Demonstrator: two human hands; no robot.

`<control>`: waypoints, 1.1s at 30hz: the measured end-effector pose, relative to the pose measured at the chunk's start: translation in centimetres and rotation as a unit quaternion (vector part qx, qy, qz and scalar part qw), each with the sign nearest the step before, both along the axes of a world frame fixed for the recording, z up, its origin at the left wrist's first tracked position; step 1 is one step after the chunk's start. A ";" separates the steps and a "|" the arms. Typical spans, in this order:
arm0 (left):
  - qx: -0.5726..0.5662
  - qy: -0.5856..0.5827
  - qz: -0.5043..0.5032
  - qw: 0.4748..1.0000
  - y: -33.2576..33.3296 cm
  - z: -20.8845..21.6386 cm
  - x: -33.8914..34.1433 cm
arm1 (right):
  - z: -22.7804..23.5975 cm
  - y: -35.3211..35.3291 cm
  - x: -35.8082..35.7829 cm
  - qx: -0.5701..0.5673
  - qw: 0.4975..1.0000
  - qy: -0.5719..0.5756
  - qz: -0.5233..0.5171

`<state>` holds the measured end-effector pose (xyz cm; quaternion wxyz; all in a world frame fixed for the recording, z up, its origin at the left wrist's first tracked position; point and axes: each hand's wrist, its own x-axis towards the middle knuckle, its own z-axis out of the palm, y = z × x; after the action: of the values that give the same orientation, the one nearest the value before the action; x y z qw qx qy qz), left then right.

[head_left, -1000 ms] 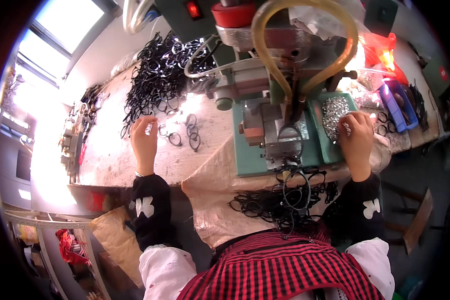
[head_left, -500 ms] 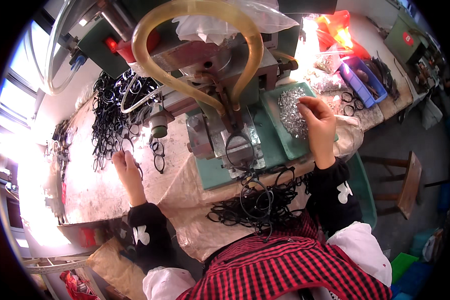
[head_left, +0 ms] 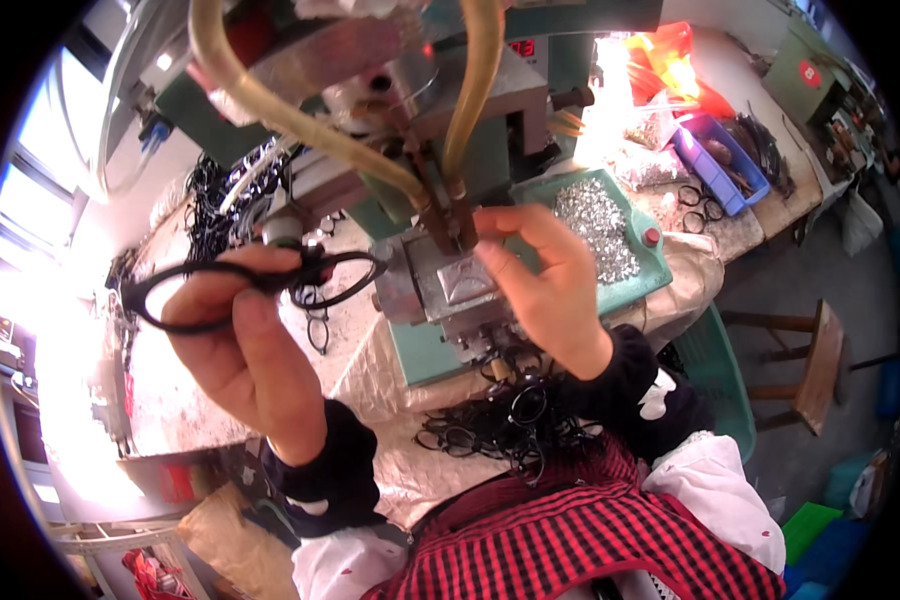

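My left hand point(head_left: 255, 350) is raised in front of the machine, its thumb and fingers closed on a black round-rimmed eyeglass frame point(head_left: 195, 328). The frame is held level by its middle. At the machine's metal block point(head_left: 467, 280), my right hand point(head_left: 550, 280) has its thumb and index finger close together beside the downward-pointing tips point(head_left: 457, 225). Whatever those fingers pinch is too small or hidden to make out. Right of that hand lies a green tray point(head_left: 655, 268) with a heap of small silvery metal parts point(head_left: 595, 225).
Thick yellow hoses point(head_left: 480, 80) loop down over the machine. Black eyeglass frames point(head_left: 490, 420) pile up below it, and more frames point(head_left: 205, 215) lie at the left. A blue bin point(head_left: 720, 165) sits at the back right, above a wooden stool point(head_left: 815, 370) on the floor.
My left hand has come up and inward from the left-hand frames, now with an eyeglass frame. My right hand has moved left from the parts tray to the machine. A frame no longer stands at the block.
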<state>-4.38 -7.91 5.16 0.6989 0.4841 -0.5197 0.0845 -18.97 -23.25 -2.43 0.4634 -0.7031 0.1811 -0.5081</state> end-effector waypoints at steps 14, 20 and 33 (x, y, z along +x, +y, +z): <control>0.064 -0.216 -0.093 0.970 0.5 -3.5 -1.7 | 2.8 1.4 -3.2 0.074 0.988 0.039 0.131; 0.134 -0.415 -0.018 0.900 -0.7 -5.7 -3.4 | -6.5 -7.7 -6.9 -0.275 0.874 0.332 -0.222; 0.156 -0.329 0.000 0.931 0.6 -7.2 -5.0 | -6.6 -10.5 -4.4 -0.399 0.862 0.284 -0.129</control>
<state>-9.39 -7.28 -2.07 0.4044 0.5326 -0.7268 0.1566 -23.42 -33.79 -9.08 0.0026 -0.9122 0.1756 -0.3703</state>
